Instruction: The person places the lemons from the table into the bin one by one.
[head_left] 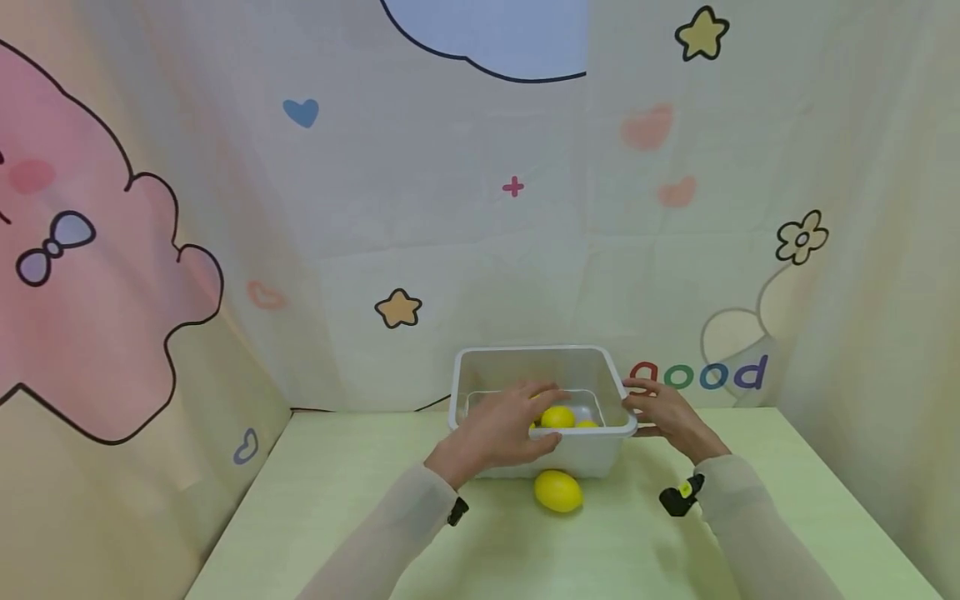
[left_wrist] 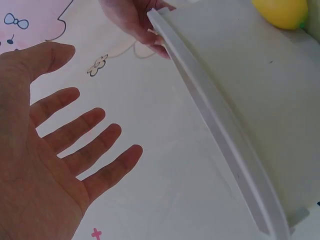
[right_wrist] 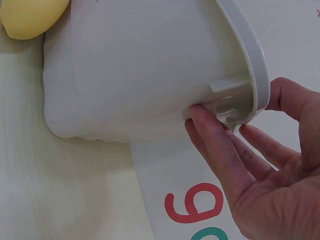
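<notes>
A white plastic bin [head_left: 551, 454] stands at the back of the table with several yellow lemons [head_left: 557, 417] inside. One more lemon [head_left: 558, 492] lies on the table just in front of it. My left hand [head_left: 498, 425] is above the bin's front left part, fingers spread and palm bare in the left wrist view; it hides part of the contents. At the bin's right side, my right hand [head_left: 666, 414] holds the rim. In the right wrist view, its thumb goes over the rim [right_wrist: 257, 65] while the fingers [right_wrist: 212, 135] touch the outer wall below.
A pale wooden table [head_left: 360, 500] runs back to a printed cloth backdrop [head_left: 450, 208], close behind the bin. More cloth hangs at both sides. Each wrist bears a small black device, such as the right one [head_left: 681, 497].
</notes>
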